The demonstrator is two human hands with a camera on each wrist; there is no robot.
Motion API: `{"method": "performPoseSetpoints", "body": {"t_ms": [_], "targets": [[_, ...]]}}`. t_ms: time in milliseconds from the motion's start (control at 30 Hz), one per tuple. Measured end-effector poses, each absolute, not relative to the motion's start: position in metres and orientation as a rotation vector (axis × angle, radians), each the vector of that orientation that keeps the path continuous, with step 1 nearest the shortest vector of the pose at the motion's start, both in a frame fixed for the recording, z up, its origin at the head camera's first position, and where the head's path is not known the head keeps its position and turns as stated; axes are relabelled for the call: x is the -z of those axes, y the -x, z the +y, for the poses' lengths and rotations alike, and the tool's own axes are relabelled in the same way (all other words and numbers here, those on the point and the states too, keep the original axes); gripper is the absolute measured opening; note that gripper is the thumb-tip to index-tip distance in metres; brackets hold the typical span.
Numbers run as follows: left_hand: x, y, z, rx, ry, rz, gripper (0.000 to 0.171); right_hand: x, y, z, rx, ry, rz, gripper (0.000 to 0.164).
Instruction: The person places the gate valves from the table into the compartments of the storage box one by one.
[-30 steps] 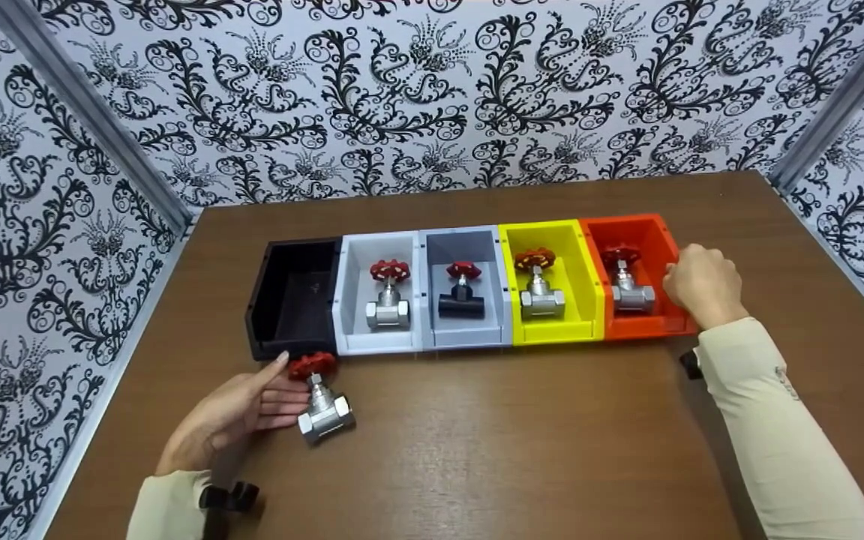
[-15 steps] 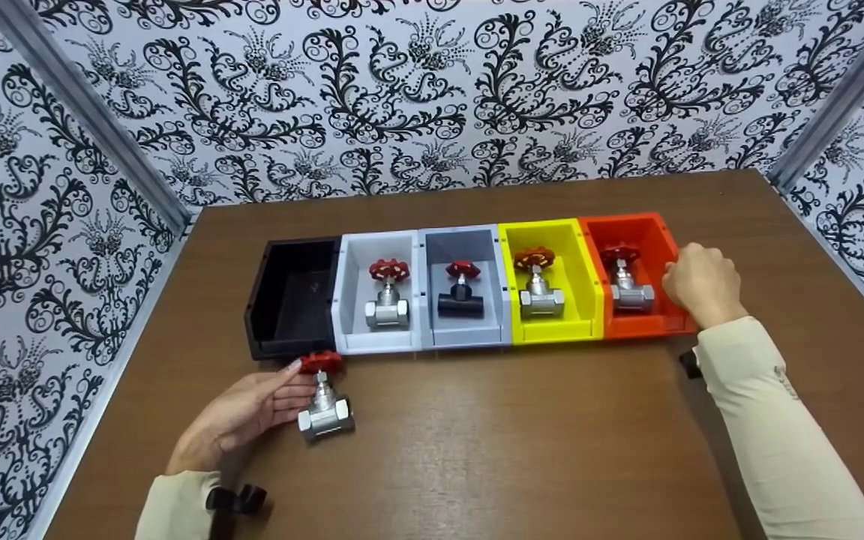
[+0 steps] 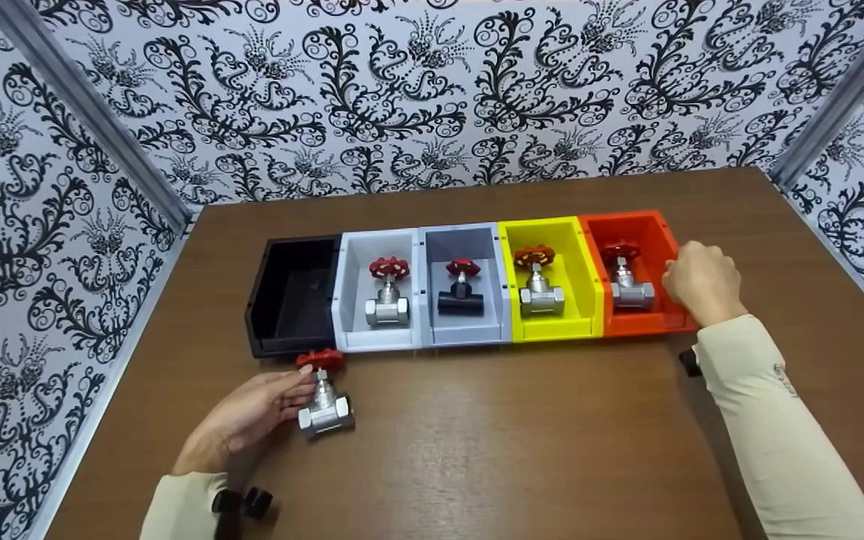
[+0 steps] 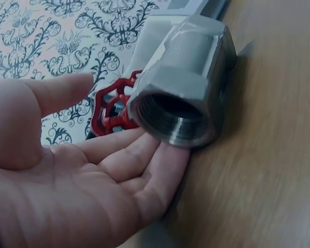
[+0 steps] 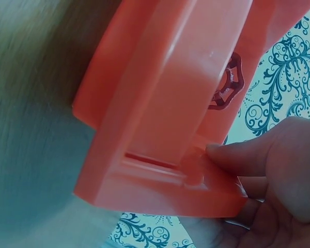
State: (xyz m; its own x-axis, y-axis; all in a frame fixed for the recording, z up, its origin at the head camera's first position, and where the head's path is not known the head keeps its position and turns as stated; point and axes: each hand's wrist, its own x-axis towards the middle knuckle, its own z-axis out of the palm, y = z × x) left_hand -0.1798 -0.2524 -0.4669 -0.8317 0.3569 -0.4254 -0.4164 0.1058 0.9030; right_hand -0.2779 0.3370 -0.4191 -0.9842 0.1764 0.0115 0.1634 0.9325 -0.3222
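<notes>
A gate valve (image 3: 326, 414) with a red handwheel (image 3: 320, 360) lies on the table before the black bin (image 3: 293, 346). Beside it is my left hand (image 3: 256, 409); its fairly straight fingers (image 4: 150, 165) reach behind and under the steel body (image 4: 183, 67), while the thumb (image 4: 67, 90) stands apart. My right hand (image 3: 704, 281) pinches the side wall of the orange bin (image 5: 160, 103), thumb inside and fingers outside. A valve (image 3: 631, 289) stands in that bin; only its handwheel (image 5: 230, 85) shows in the right wrist view.
Between the black and orange bins are a white bin (image 3: 379, 343), a grey bin (image 3: 469, 335) and a yellow bin (image 3: 559, 330), each holding one valve. The grey bin's valve (image 3: 461, 300) has a black body. Patterned walls (image 3: 432, 97) enclose the table (image 3: 514, 435).
The left hand has shifted slightly right. The handwheel of the valve by it has swung right, so the valve sits less slanted. The right hand stays on the orange bin.
</notes>
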Motion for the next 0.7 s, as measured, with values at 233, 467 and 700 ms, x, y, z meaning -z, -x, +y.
{"method": "performPoseSetpoints", "body": {"t_ms": [233, 467, 700], "targets": [[0.468, 0.179, -0.245, -1.794, 0.011, 1.817, 0.014, 0.420, 0.278, 0.338, -0.507, 0.268, -3.044, 0.031], [0.469, 0.174, -0.242, -1.789, -0.019, 1.839, 0.040, 0.419, 0.278, 0.337, -0.511, 0.256, -3.040, 0.031], [0.467, 0.174, -0.240, -1.759, -0.012, 1.851, 0.037, 0.419, 0.279, 0.338, -0.514, 0.264, -3.054, 0.030]]}}
